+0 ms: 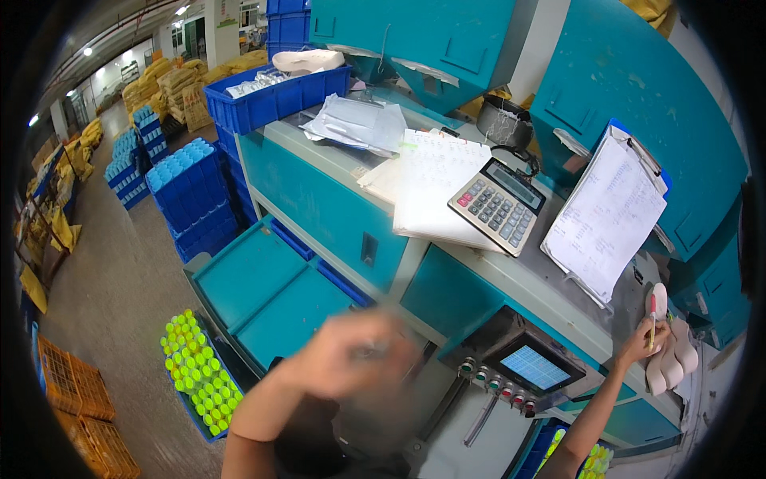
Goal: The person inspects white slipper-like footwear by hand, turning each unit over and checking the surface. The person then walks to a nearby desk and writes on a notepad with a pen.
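My left hand [365, 353] is raised close to the camera and blurred, with its fingers curled. A small greyish patch shows among those fingers; I cannot tell whether it is a held object. At the far right, my right hand [651, 339] grips a slim red-and-yellow pen [652, 311], held nearly upright. It is beside several pale, curved shoe-sole-like pieces [673, 359] at the end of the machine top. Left of that hand, a clipboard with handwritten sheets [607, 215] leans on the machine. A desk calculator [499, 203] rests partly on a stack of written papers [440, 185].
Below the clipboard, a control panel has a lit touchscreen [534, 367] and a row of buttons [495, 382]. A blue crate [281, 99] stands on the machine's left end. Bright yellow-green capped pieces fill a floor crate [200, 374]. Orange crates [78, 383] stand further left.
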`<act>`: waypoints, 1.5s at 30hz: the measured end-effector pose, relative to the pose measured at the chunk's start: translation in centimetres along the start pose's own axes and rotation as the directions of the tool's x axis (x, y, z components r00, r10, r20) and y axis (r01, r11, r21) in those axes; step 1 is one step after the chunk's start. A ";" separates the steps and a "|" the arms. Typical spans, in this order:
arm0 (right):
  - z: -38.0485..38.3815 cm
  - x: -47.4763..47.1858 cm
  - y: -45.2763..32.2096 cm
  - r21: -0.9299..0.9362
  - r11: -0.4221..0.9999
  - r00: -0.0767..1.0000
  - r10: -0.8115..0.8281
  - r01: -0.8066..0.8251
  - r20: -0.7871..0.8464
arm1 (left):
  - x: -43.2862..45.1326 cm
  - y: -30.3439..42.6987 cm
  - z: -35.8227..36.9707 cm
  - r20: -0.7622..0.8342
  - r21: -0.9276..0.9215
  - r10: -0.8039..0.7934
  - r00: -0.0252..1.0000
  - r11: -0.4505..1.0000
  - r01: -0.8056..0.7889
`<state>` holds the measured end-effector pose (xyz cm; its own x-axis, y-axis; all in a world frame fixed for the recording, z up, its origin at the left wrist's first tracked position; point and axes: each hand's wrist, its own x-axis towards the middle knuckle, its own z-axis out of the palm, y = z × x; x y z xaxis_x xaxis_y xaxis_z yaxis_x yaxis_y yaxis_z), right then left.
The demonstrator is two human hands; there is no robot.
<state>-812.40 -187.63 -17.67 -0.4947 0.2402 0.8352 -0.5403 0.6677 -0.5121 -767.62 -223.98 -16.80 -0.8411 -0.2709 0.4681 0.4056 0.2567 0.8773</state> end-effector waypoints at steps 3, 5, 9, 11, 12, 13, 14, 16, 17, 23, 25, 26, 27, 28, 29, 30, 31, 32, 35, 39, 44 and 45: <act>0.6 -1.8 -4.4 0.324 0.940 0.994 -0.110 0.111 -0.021 | 3.7 -5.0 -3.0 -0.331 0.049 -0.274 0.903 0.951 0.306; 2.0 -4.1 -9.4 0.481 0.843 0.954 -0.296 0.243 0.037 | 6.1 -7.7 -5.6 -0.480 -0.031 -0.320 0.817 0.937 0.349; 4.4 -10.1 -21.4 0.524 0.564 0.527 -0.816 0.638 0.237 | 10.9 -11.4 -8.9 -0.580 -0.224 -0.401 0.708 0.915 0.335; 6.1 -13.2 -26.8 0.560 0.423 0.374 -0.904 0.712 0.208 | 13.2 -12.6 -9.6 -0.564 -0.373 -0.478 0.673 0.875 0.309; 6.8 -14.7 -28.9 0.561 0.401 0.378 -0.911 0.724 0.163 | 14.1 -13.1 -9.5 -0.567 -0.448 -0.511 0.646 0.849 0.279; 7.7 -15.8 -30.7 0.584 0.409 0.420 -0.899 0.701 0.125 | 14.9 -13.6 -9.4 -0.566 -0.518 -0.532 0.630 0.824 0.231; 8.5 -16.3 -31.8 0.587 0.405 0.422 -0.899 0.701 0.116 | 15.6 -13.9 -9.3 -0.566 -0.581 -0.554 0.611 0.794 0.182; 10.0 -16.5 -32.9 0.601 0.399 0.380 -0.910 0.693 0.165 | 16.6 -14.3 -9.1 -0.605 -0.578 -0.560 0.566 0.798 0.171; 10.4 -16.6 -32.9 0.603 0.411 0.359 -0.909 0.683 0.212 | 16.8 -14.3 -8.9 -0.617 -0.586 -0.584 0.528 0.788 0.187; 9.3 -15.1 -29.6 0.577 0.382 0.423 -0.904 0.722 0.068 | 14.6 -12.5 -4.6 -0.704 -0.453 -0.462 0.540 0.877 0.160; 8.3 -14.8 -28.4 0.548 0.398 0.436 -0.898 0.736 0.067 | 12.9 -11.7 -2.1 -0.647 -0.535 -0.515 0.563 0.832 0.147; 7.9 -14.7 -27.8 0.540 0.396 0.424 -0.902 0.743 0.078 | 12.2 -11.2 -1.0 -0.626 -0.588 -0.535 0.567 0.802 0.108; 7.6 -14.7 -27.4 0.555 0.390 0.413 -0.906 0.735 0.090 | 11.5 -10.6 -0.1 -0.596 -0.645 -0.571 0.566 0.759 0.087; 7.3 -14.6 -27.0 0.569 0.385 0.403 -0.910 0.727 0.101 | 10.9 -10.0 0.4 -0.531 -0.671 -0.582 0.616 0.732 0.113; 7.1 -14.5 -26.8 0.587 0.379 0.398 -0.912 0.716 0.102 | 10.5 -9.3 0.9 -0.466 -0.718 -0.632 0.619 0.679 0.153; 7.0 -14.4 -26.7 0.603 0.391 0.403 -0.907 0.696 0.124 | 10.1 -8.7 1.4 -0.393 -0.759 -0.685 0.614 0.618 0.203; 7.0 -14.3 -26.6 0.623 0.399 0.410 -0.902 0.673 0.135 | 9.9 -8.1 1.7 -0.319 -0.797 -0.721 0.615 0.555 0.238; 7.1 -14.0 -26.6 0.645 0.408 0.417 -0.897 0.646 0.149 | 9.9 -7.7 1.9 -0.301 -0.755 -0.702 0.645 0.589 0.288; 7.4 -13.1 -26.8 0.750 0.439 0.426 -0.875 0.495 0.232 | 10.1 -7.3 2.8 -0.287 -0.667 -0.620 0.730 0.677 0.313; 7.6 -12.0 -27.1 0.790 0.451 0.433 -0.861 0.414 0.265 | 10.7 -8.7 3.5 -0.357 -0.686 -0.562 0.746 0.700 0.198; 7.7 -10.9 -27.6 0.794 0.494 0.478 -0.825 0.354 0.300 | 10.7 -10.5 4.1 -0.387 -0.742 -0.583 0.714 0.657 0.134; 7.7 -10.6 -27.8 0.785 0.494 0.498 -0.821 0.373 0.280 | 10.6 -10.7 4.0 -0.389 -0.739 -0.588 0.709 0.658 0.141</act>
<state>-797.39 -214.22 -13.81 0.0064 -0.6258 0.7799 -0.9860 -0.1339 -0.0993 -782.33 -225.90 -21.62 -0.6958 -0.7038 -0.1432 0.4130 -0.5552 0.7219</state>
